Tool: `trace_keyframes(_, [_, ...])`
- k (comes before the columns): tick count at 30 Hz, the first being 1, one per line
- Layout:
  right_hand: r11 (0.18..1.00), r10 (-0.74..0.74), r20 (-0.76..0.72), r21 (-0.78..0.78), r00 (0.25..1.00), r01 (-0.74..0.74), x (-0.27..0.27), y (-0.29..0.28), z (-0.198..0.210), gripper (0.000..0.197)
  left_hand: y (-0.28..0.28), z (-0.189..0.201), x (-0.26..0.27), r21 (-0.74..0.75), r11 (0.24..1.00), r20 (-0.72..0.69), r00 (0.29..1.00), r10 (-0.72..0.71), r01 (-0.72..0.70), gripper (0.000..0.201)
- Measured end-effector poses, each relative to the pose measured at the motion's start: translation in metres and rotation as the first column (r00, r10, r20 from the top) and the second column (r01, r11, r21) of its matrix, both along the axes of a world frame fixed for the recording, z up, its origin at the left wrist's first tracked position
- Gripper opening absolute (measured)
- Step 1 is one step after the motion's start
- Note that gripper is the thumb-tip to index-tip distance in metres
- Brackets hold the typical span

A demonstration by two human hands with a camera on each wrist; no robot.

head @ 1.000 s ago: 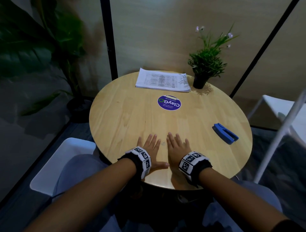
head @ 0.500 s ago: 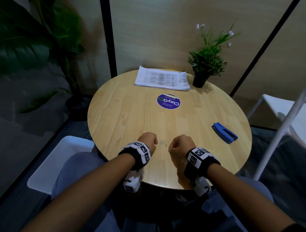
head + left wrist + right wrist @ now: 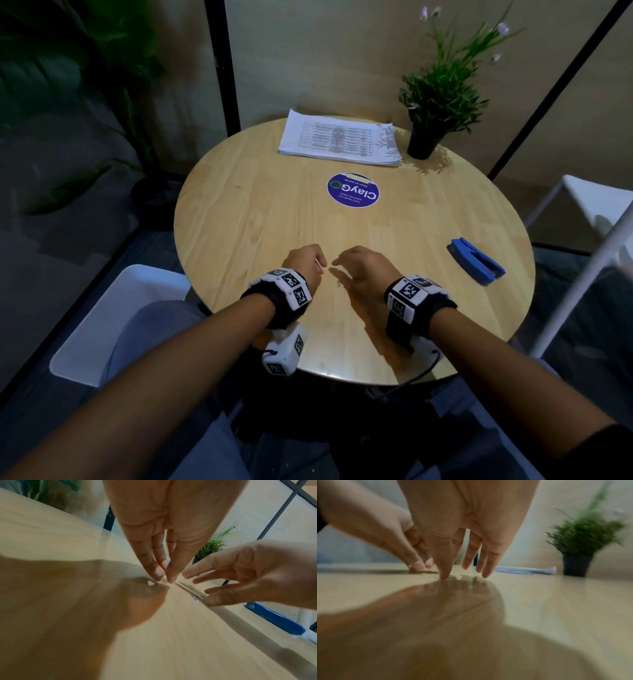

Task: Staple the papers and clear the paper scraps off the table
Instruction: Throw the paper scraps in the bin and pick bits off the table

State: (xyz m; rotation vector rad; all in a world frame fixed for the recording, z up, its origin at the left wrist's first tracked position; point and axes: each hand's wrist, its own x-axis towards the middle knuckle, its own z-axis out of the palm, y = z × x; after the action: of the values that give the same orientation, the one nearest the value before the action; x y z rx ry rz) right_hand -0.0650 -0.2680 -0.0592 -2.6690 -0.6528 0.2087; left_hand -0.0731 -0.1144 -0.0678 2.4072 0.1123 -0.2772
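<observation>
A stack of printed papers (image 3: pixel 339 140) lies at the far side of the round wooden table (image 3: pixel 239 212). The blue stapler (image 3: pixel 476 260) (image 3: pixel 274 618) lies at the right. A tiny paper scrap (image 3: pixel 339 282) (image 3: pixel 195 597) sits on the wood between my hands. My left hand (image 3: pixel 322 263) (image 3: pixel 167 577) has thumb and fingertips pinched together at the tabletop, with a pale sliver showing between them. My right hand (image 3: pixel 342 270) (image 3: pixel 462 572) hovers beside it with fingers straight; its index tip touches the wood and its thumb is by the scrap.
A potted plant (image 3: pixel 424 140) stands at the far right by the papers. A round purple sticker (image 3: pixel 352 190) is in the table's middle. White chairs stand at the left (image 3: pixel 113 318) and the right (image 3: pixel 596 202). A big leafy plant (image 3: pixel 68 68) is on the floor to the left.
Both hands lay flat a second ago, then curled into fists. Now the left hand pinches at the tabletop and the right has uncurled its fingers toward the scrap.
</observation>
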Motion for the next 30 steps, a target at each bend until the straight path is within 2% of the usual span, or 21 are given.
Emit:
trace_keyframes(1, [0.996,0.082,0.035,-0.041,0.996,-0.080,-0.002,0.002,-0.002,0.027,0.002,0.001,-0.001,0.000,1.000,-0.002,1.000,-0.002,0.002,0.024])
trace_keyframes(3, [0.968,0.199,0.002,-0.158,0.980,-0.196,-0.005,0.005,-0.003,0.030,0.003,0.001,-0.002,0.012,1.000,-0.006,1.000,-0.010,0.010,0.024])
trace_keyframes(5, [0.944,0.229,-0.046,-0.232,0.972,-0.233,-0.005,0.005,-0.001,0.032,0.003,0.001,-0.004,0.019,1.000,-0.017,1.000,-0.024,0.024,0.024])
trace_keyframes(8, [0.932,0.224,-0.037,-0.284,0.974,-0.225,-0.006,0.002,0.003,0.031,0.000,0.002,-0.007,0.023,0.998,-0.035,0.998,-0.051,0.052,0.024])
trace_keyframes(13, [0.937,0.161,-0.047,-0.307,0.986,-0.168,-0.012,0.001,0.004,0.031,-0.004,0.005,-0.011,0.045,0.996,-0.060,0.996,-0.069,0.072,0.024])
trace_keyframes(19, [0.961,0.014,-0.052,-0.275,0.999,-0.028,-0.018,0.005,0.003,0.029,0.000,0.007,-0.013,0.064,0.996,-0.075,0.996,-0.050,0.055,0.026])
trace_keyframes(30, [0.937,-0.188,-0.143,-0.323,0.972,0.134,-0.016,0.016,0.012,0.024,-0.002,0.015,-0.024,0.059,0.997,-0.060,0.997,-0.042,0.046,0.027])
